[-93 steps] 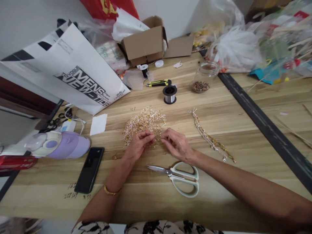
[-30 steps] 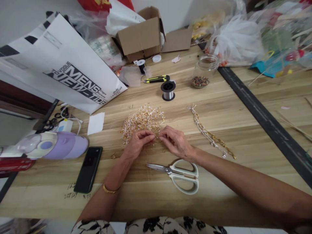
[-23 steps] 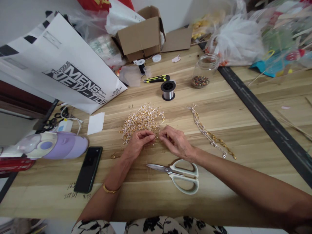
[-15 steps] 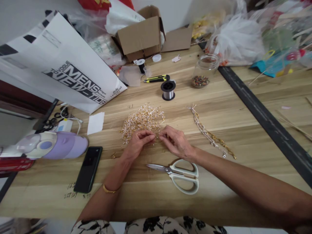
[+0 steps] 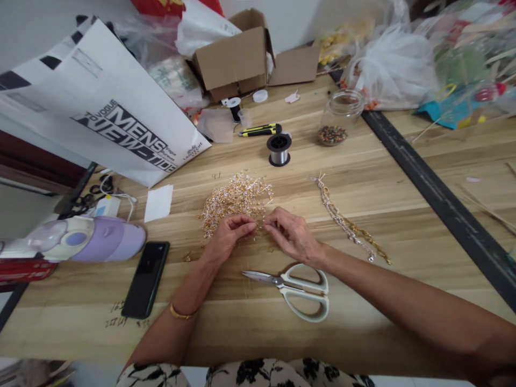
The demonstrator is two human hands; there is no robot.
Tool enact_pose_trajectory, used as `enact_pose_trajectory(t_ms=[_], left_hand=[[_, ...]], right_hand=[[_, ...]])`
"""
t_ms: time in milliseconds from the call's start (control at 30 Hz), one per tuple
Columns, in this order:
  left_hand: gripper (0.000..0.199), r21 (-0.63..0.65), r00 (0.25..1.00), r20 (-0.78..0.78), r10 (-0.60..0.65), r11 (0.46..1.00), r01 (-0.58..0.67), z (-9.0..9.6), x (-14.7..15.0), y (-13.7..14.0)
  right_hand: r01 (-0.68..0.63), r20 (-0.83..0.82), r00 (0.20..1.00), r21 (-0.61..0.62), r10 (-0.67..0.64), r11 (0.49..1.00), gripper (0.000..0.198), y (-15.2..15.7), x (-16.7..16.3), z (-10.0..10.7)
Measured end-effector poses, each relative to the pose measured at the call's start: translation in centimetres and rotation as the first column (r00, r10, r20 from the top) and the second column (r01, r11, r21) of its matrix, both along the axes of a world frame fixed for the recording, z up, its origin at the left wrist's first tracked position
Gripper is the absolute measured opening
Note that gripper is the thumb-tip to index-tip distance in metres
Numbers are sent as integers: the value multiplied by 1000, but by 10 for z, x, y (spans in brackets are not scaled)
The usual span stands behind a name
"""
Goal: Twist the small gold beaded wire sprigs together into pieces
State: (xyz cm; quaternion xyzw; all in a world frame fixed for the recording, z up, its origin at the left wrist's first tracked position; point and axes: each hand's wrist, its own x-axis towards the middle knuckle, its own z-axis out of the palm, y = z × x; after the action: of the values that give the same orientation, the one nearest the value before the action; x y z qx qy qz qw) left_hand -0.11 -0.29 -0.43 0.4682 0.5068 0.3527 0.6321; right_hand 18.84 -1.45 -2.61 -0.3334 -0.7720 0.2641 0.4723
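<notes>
A heap of gold and clear beaded strands (image 5: 236,200) lies on the wooden table in front of me. At its near edge, my left hand (image 5: 234,234) is closed in a pinch, thumb against forefinger. My right hand (image 5: 288,231) pinches just to the right, its fingertips a small gap from the left ones. Something tiny and gold shows between the two hands, apparently part of the beadwork, too small to make out fully. Below the hands rest scissors (image 5: 292,287) with pale handles. Gold and silver chains (image 5: 344,220) lie to the right.
Behind the heap stand a wire spool (image 5: 279,150), a yellow-black utility knife (image 5: 260,130) and a glass jar (image 5: 341,115) with beads. A phone (image 5: 145,279), a purple bottle (image 5: 105,239) and a white paper bag (image 5: 108,107) are at left. A cardboard box (image 5: 231,59) sits at the back.
</notes>
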Motion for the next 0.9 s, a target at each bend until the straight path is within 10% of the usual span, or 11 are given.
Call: enact_pose_trajectory(t_ms=[900], left_hand=[[19, 15, 1000, -10, -7, 1000, 7, 2, 1, 0]], right_hand=[[20, 9, 1000, 8, -20, 1000, 6, 0, 0, -1]])
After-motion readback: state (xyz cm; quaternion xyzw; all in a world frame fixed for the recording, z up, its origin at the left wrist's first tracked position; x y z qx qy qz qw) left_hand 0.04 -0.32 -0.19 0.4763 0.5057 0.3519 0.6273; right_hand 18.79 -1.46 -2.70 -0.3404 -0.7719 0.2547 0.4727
